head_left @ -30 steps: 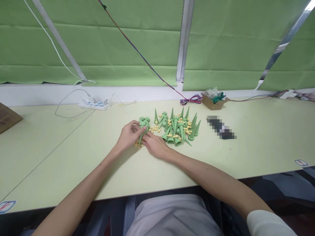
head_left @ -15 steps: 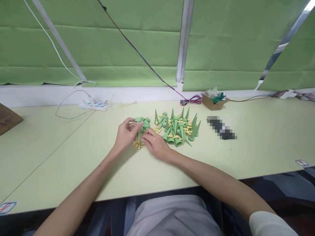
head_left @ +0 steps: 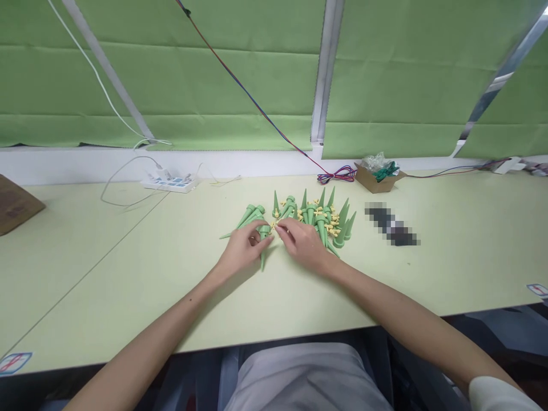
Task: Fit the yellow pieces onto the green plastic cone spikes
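In the middle of the frame, the left hand (head_left: 240, 246) has its grip clamped on a green spike (head_left: 262, 261), its tip toward the lower edge. The right hand (head_left: 307, 246) is just beside, fingertips near a yellow piece (head_left: 273, 225); whether its grip holds that, I cannot tell.
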`<state>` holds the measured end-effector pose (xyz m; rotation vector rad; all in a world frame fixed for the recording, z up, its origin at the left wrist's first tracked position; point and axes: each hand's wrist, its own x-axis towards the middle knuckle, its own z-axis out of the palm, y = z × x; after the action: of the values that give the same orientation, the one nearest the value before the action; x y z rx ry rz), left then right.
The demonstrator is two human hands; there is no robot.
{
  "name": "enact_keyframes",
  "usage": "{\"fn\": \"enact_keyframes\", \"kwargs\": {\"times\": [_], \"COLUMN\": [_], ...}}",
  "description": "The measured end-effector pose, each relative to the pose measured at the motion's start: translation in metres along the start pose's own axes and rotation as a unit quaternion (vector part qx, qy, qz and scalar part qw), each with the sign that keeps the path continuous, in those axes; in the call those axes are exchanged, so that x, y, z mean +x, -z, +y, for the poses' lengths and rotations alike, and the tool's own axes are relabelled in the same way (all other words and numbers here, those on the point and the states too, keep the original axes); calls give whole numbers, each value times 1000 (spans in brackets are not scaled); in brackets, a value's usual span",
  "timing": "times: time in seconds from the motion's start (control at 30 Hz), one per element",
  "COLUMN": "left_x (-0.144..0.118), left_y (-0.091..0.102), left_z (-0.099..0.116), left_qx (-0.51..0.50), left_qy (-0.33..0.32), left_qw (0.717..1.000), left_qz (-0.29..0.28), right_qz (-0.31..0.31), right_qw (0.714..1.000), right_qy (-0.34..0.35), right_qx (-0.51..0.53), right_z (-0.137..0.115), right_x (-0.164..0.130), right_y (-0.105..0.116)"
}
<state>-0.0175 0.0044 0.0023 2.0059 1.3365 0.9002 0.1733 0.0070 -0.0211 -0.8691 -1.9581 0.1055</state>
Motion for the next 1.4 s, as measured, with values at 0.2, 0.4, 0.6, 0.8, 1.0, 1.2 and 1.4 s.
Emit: {"fn": "enact_keyframes", "kwargs": {"times": [0.2, 0.4, 0.6, 0.8, 1.0, 1.2, 1.4], "left_x": [0, 4, 5, 5, 6, 5, 5], "left_y": [-12, -14, -12, -9, -4, 0, -1], "left_z": [-6, -12, -13, -14, -11, -6, -8], "left_qx": [73, 119, 131, 119, 92, 67, 71], "left_qy": [-2, 11, 7, -3, -22, -65, -112], "left_qw": [997, 992, 991, 993, 996, 995, 990], "left_qz": [-21, -27, -23, -23, -3, 46, 52], "right_qz": [26, 4, -9, -10, 3, 24, 18], "right_qw": [996, 993, 990, 988, 986, 974, 970], "right_qy": [-61, -76, -99, -110, -123, -158, -163], "right_qx": [57, 85, 100, 107, 112, 162, 182], "right_z": [-5, -8, -7, -7, -4, -7, -9], "right_x": [1, -1, -2, -1, 1, 3, 1], "right_y": [2, -4, -8, -8, -5, -2, -4]}}
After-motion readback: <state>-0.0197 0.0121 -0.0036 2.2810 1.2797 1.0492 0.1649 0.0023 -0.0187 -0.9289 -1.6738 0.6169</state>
